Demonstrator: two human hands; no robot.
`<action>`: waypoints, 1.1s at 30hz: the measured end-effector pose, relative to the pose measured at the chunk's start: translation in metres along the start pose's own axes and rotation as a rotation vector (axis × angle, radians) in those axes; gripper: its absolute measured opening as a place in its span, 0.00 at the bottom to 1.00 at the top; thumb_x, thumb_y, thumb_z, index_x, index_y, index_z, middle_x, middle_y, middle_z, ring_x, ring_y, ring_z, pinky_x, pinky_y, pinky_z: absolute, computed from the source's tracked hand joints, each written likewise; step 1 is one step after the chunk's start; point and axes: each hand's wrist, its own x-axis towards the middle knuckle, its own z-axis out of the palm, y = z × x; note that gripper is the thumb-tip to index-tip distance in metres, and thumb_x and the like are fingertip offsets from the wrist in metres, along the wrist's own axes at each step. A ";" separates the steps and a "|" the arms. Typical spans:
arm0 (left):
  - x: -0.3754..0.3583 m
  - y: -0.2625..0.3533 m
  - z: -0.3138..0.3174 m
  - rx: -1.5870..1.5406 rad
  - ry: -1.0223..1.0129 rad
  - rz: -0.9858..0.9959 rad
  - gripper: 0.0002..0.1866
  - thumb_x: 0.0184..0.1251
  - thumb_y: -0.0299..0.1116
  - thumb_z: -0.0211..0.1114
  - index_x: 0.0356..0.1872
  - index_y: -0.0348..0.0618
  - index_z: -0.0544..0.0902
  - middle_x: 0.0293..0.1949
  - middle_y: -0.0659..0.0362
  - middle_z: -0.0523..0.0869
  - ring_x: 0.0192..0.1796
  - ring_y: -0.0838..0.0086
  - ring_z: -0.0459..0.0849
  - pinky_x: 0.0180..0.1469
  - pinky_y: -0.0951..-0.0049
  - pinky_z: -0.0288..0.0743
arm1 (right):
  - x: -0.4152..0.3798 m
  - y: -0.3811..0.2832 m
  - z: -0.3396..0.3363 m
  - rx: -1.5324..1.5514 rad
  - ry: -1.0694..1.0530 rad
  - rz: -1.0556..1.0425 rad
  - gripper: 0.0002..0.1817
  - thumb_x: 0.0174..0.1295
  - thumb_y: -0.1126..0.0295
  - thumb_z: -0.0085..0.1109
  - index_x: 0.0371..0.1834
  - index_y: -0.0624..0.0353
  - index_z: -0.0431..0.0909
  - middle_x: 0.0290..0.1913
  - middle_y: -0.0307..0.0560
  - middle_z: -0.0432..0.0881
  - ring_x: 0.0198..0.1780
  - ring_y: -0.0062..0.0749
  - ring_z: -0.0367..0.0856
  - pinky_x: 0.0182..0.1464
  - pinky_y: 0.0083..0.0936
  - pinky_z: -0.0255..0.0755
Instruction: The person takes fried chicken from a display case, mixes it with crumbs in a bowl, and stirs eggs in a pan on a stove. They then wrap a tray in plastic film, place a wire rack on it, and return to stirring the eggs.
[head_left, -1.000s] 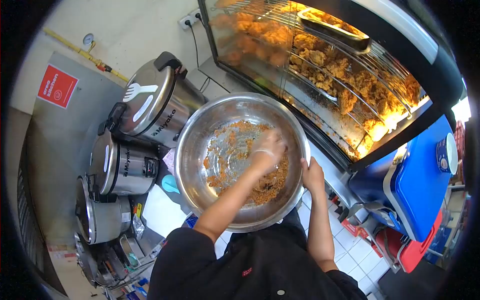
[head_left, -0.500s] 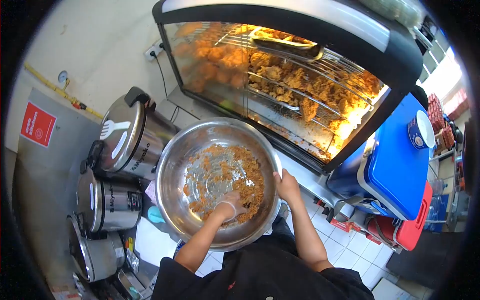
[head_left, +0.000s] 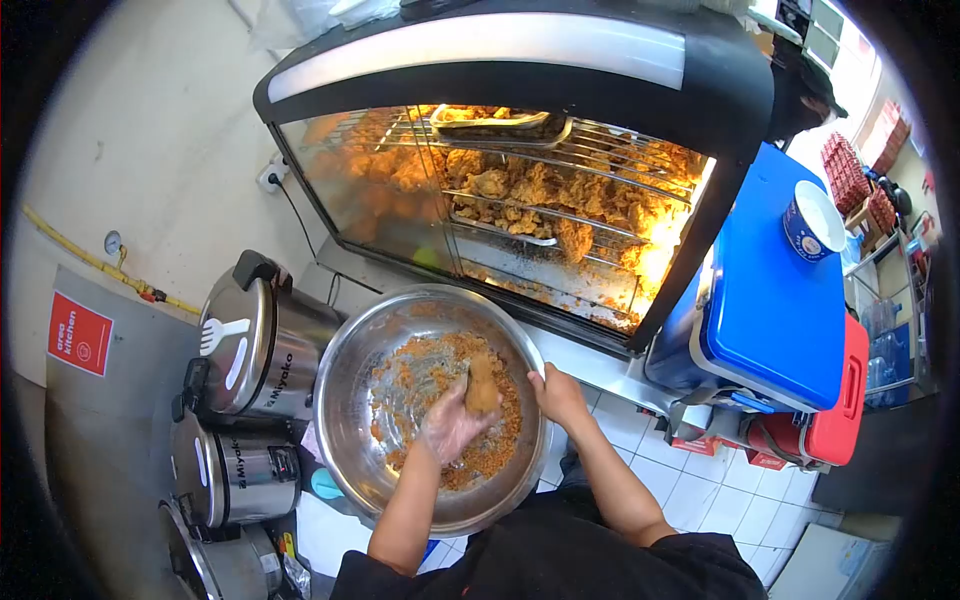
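Observation:
A wide steel bowl point(head_left: 345, 420) holds orange-brown crumbs point(head_left: 497, 430) spread over its bottom. Inside it my left hand point(head_left: 455, 425), in a clear plastic glove, has its fingers round a brown crumb-coated lump point(head_left: 484, 384), raised a little above the crumbs. My right hand point(head_left: 562, 394) is bare and closed on the bowl's right rim, thumb on top.
Behind the bowl stands a glass warmer point(head_left: 480, 75) full of fried pieces. Steel Miyako pots point(head_left: 262, 360) line the left side. At the right are a blue cooler point(head_left: 775, 300) with a paper tub point(head_left: 814, 222) on it and a red cooler point(head_left: 840, 410). A person point(head_left: 800, 95) is partly visible behind.
My left hand has lifted from the crumbs, turned, and now shows a coated lump in its grip. My right hand stays on the rim. The view has shifted.

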 end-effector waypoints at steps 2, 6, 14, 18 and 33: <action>0.021 0.006 0.035 0.010 -0.078 0.106 0.31 0.64 0.30 0.65 0.66 0.38 0.62 0.56 0.50 0.75 0.57 0.60 0.78 0.62 0.59 0.76 | 0.001 0.004 0.003 0.006 -0.002 -0.003 0.21 0.69 0.55 0.48 0.47 0.67 0.75 0.42 0.71 0.81 0.48 0.66 0.78 0.52 0.53 0.70; 0.074 0.021 0.109 0.232 -0.126 0.322 0.32 0.64 0.27 0.67 0.65 0.41 0.61 0.55 0.52 0.74 0.58 0.62 0.77 0.63 0.62 0.75 | 0.002 0.008 0.007 -0.005 0.047 -0.074 0.24 0.70 0.52 0.48 0.41 0.69 0.74 0.35 0.73 0.80 0.42 0.68 0.79 0.46 0.53 0.72; 0.184 0.034 0.232 0.496 0.134 0.886 0.47 0.58 0.24 0.72 0.74 0.45 0.50 0.64 0.48 0.65 0.61 0.65 0.69 0.62 0.68 0.70 | 0.004 0.011 0.008 -0.031 0.037 -0.074 0.24 0.70 0.52 0.47 0.40 0.69 0.74 0.37 0.75 0.80 0.43 0.69 0.80 0.48 0.53 0.72; 0.221 0.021 0.216 1.133 0.500 1.280 0.48 0.61 0.26 0.70 0.77 0.53 0.48 0.62 0.45 0.61 0.59 0.62 0.68 0.60 0.66 0.72 | 0.005 0.010 0.006 -0.024 0.015 -0.059 0.22 0.68 0.55 0.48 0.42 0.69 0.74 0.38 0.75 0.80 0.44 0.68 0.80 0.49 0.53 0.72; 0.231 0.043 0.254 1.370 0.828 1.700 0.14 0.59 0.35 0.72 0.34 0.36 0.79 0.36 0.51 0.77 0.37 0.58 0.80 0.42 0.59 0.74 | 0.016 0.014 0.004 0.014 -0.066 -0.060 0.25 0.55 0.53 0.61 0.51 0.56 0.80 0.47 0.64 0.83 0.49 0.60 0.81 0.51 0.47 0.75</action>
